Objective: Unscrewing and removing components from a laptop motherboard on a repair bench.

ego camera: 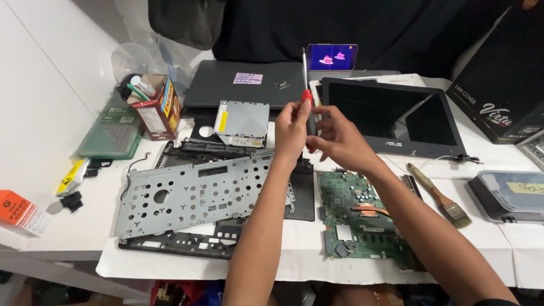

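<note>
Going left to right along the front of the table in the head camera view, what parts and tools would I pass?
Orange box → perforated metal plate → green circuit board → paintbrush → clear-lidded plastic case. Above them, the left hand and right hand hold a red-handled screwdriver upright.

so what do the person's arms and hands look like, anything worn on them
Both forearms are bare, with no sleeves, watch or bracelets in view. The left hand and right hand wear no gloves, and no rings can be made out. A sliver of dark fabric shows at the right arm's upper end, by the frame's bottom edge.
</note>
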